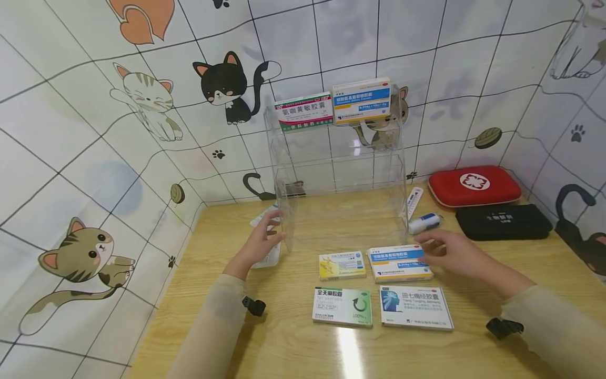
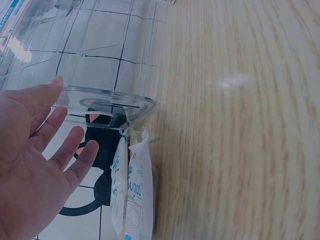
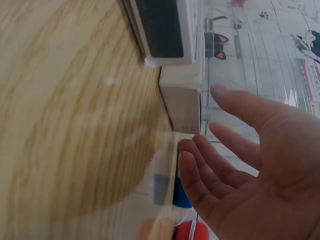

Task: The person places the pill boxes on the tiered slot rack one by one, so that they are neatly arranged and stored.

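A clear plastic shelf stand point(image 1: 336, 158) stands against the wall. Beside its left side panel is my left hand point(image 1: 259, 243), fingers loosely extended, thumb near the panel's edge; whether it touches cannot be told. White packets point(image 2: 140, 195) lie below those fingers. At the right end of a blue-and-white capsule box point(image 1: 400, 262) is my right hand point(image 1: 450, 255), its fingers spread and not closed round the box. A yellow-and-white box point(image 1: 342, 265) lies left of that box. Nearer me lie a green-and-white box point(image 1: 342, 307) and a white box with a blue head picture point(image 1: 416, 308).
On the stand's top tier sit a red-and-green box point(image 1: 305, 112) and another blue-and-white box point(image 1: 362, 101). To the right are a thermometer card point(image 1: 414, 202), a white-and-blue tube-like item point(image 1: 424, 223), a red zip case point(image 1: 450, 192) and a black pouch point(image 1: 504, 223). Tiled cat-print walls enclose the table.
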Demonstrator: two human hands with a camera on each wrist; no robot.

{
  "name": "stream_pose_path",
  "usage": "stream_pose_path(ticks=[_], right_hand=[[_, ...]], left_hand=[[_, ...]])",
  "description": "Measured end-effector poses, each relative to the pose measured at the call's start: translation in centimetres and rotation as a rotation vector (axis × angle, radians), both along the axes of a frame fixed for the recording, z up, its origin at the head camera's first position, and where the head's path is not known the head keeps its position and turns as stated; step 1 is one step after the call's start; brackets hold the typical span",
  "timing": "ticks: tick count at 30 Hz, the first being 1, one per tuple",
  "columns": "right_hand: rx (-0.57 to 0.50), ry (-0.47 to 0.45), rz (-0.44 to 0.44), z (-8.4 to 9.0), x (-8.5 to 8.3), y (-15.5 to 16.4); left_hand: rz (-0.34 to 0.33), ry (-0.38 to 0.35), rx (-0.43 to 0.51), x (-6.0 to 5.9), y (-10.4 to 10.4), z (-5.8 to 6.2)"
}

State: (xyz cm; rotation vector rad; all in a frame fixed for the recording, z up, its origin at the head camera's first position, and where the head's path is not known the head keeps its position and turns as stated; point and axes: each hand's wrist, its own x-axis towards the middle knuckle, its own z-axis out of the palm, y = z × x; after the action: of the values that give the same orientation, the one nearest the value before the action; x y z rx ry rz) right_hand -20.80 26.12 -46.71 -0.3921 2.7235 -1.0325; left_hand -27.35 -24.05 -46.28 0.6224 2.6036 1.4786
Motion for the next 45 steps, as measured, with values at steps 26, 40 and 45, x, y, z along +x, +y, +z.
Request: stream_pose_path(ticks=[26, 40, 45], right_hand=[[-0.056, 0.123, -0.213, 2.3, 2.0, 0.0], [-0.195, 0.439, -0.241, 10.5, -1.8, -5.0], [-0.287, 0.516, -0.222, 14.2, -5.6, -8.6]], left_hand=[[-0.01, 0.029, 0.007, -0.5, -0.2, 0.0], [0.007, -0.017, -0.013, -0.4, 0.1, -0.1], [0.013, -0.018, -0.025, -0.4, -0.2, -0.3]])
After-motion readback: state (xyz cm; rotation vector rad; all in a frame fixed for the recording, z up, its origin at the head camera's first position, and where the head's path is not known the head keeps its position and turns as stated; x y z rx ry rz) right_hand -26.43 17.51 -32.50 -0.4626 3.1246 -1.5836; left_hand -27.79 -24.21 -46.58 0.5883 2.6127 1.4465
